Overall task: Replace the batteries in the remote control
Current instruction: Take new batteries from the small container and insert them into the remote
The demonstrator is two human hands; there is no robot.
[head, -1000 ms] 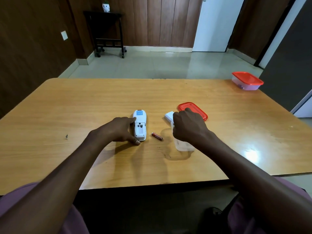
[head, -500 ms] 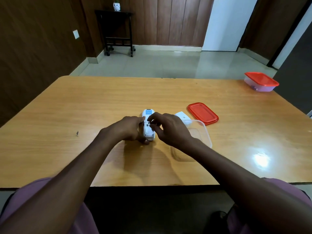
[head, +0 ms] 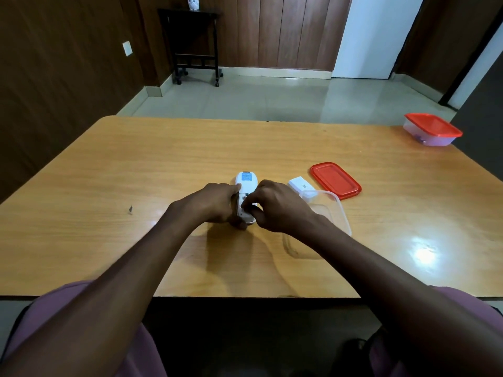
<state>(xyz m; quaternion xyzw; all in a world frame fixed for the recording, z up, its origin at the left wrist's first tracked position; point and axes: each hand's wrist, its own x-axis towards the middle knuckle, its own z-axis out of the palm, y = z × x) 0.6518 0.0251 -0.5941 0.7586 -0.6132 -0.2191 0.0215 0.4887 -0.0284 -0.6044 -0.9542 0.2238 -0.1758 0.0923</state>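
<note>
A white remote control (head: 246,183) lies face down on the wooden table (head: 163,164), with its battery compartment open toward me. My left hand (head: 215,202) grips the remote's left side and near end. My right hand (head: 277,205) has its fingertips pinched together over the open compartment, on a battery that my fingers almost hide. The white battery cover (head: 300,186) lies loose just right of my right hand.
A clear plastic container (head: 333,216) stands open under my right wrist, with its red lid (head: 336,180) flat behind it. A second, closed container with a red lid (head: 431,129) stands at the table's far right corner.
My right hand left the clear container and came left onto the remote's open compartment. The red battery that lay on the table beside the remote no longer shows. My left hand kept its hold.
</note>
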